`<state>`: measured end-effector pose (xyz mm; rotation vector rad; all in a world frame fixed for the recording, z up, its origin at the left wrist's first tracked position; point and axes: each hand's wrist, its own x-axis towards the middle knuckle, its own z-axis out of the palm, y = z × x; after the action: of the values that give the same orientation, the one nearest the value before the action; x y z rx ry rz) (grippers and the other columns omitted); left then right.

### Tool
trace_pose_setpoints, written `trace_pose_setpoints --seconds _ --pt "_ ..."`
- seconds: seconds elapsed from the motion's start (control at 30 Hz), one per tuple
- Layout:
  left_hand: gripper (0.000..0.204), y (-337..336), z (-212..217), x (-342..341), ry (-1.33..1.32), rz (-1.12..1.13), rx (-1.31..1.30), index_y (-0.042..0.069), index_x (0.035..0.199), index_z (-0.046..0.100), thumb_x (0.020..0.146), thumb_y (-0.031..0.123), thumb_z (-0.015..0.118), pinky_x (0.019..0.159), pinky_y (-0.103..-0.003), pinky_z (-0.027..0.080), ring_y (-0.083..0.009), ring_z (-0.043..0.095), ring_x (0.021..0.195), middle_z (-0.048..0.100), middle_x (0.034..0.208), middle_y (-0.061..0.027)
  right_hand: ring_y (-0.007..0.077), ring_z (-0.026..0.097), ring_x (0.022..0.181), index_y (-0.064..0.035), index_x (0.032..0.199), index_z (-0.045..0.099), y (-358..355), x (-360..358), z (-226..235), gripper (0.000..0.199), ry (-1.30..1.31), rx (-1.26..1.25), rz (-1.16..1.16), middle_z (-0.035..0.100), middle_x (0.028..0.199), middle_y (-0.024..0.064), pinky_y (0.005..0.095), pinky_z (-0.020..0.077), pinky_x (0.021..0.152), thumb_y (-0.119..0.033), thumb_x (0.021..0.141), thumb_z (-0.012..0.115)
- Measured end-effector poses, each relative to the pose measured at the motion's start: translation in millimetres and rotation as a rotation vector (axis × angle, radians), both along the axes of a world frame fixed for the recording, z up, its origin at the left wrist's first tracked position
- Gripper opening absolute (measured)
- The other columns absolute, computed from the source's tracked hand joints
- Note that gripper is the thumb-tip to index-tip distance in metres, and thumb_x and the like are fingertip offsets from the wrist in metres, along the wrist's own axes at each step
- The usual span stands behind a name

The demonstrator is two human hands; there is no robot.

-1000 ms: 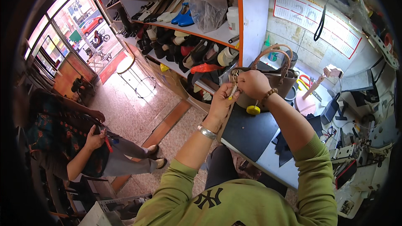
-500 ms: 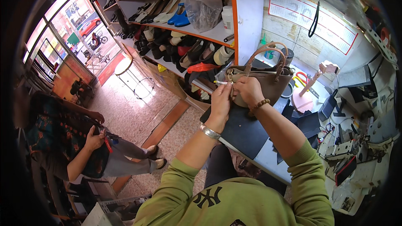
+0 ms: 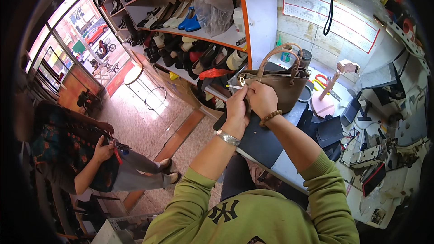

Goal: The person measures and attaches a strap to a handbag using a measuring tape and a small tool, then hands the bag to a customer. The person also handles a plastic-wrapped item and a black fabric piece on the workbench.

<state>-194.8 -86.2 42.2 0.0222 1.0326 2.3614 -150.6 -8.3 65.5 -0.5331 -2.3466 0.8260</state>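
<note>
A grey-brown handbag with two tan handles stands upright on the dark work mat. Both my hands are together at its left end, just below a gold metal clasp. My left hand is closed, and a slim white piece sticks out past its fingertips. Pressed up against it, my right hand is also closed, its fingers curled down by the bag's side. What lies between the right fingers is hidden.
Right of the bag are scissors, a pink stand and dark leather pieces. Shoe shelves rise behind on the left. A person stands at the left holding keys, and a round stool is farther off.
The view has shifted slightly. My right hand has turned, its fingers now curled lower beside my left hand. The gold clasp shows more plainly above the fingers.
</note>
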Motion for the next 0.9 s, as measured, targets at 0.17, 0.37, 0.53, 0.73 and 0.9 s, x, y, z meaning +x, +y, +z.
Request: trace_pose_setpoints --seconds 0.17,0.37,0.53,0.73,0.9 --pt "0.022 4 -1 -3 -0.083 -0.051 0.077 -0.001 0.100 0.061 0.093 0.018 0.053 0.082 -0.033 0.050 -0.0208 0.061 0.090 0.064 0.098 -0.0104 0.0354 0.063 0.069 -0.0063 0.077 0.059 -1 8 3 0.017 0.043 0.168 0.018 0.064 0.073 0.0165 0.0466 0.0495 0.061 -0.021 0.084 0.053" --pt "0.021 2 -2 -2 -0.135 -0.140 0.101 0.000 0.099 0.060 0.092 0.019 0.053 0.084 -0.036 0.049 -0.0223 0.061 0.090 0.063 0.099 -0.0106 0.0322 0.064 0.068 -0.0082 0.081 0.060 -2 15 9 0.015 0.001 0.238 -0.004 0.065 0.072 0.0134 0.0436 0.0511 0.060 -0.021 0.085 0.052" --pt "0.025 0 -7 -10 -0.055 -0.201 0.092 0.003 0.106 0.058 0.092 0.022 0.050 0.087 -0.038 0.048 -0.0235 0.061 0.095 0.064 0.103 -0.0099 0.0321 0.065 0.069 -0.0084 0.081 0.062 -9 17 10 0.016 -0.033 0.281 0.012 0.066 0.074 0.0135 0.0432 0.0514 0.061 -0.020 0.085 0.052" --pt "0.028 -6 3 -7 0.031 -0.231 -0.007 0.003 0.105 0.060 0.092 0.025 0.050 0.061 -0.030 0.049 -0.0185 0.061 0.073 0.066 0.097 -0.0088 0.0219 0.059 0.055 -0.0018 0.077 0.063 -8 15 7 0.016 0.051 -0.713 0.229 0.063 0.067 0.0114 0.0349 0.0455 0.048 -0.015 0.083 0.057" --pt "0.029 -7 14 -2 0.000 -0.244 -0.134 0.002 0.106 0.060 0.093 0.025 0.050 0.038 -0.025 0.035 -0.0089 0.043 0.043 0.069 0.090 -0.0062 0.0119 0.044 0.043 -0.0038 0.070 0.059 -15 19 0 0.014 0.195 -1.343 0.229 0.053 0.057 0.0038 0.0259 0.0309 0.038 -0.008 0.083 0.056"
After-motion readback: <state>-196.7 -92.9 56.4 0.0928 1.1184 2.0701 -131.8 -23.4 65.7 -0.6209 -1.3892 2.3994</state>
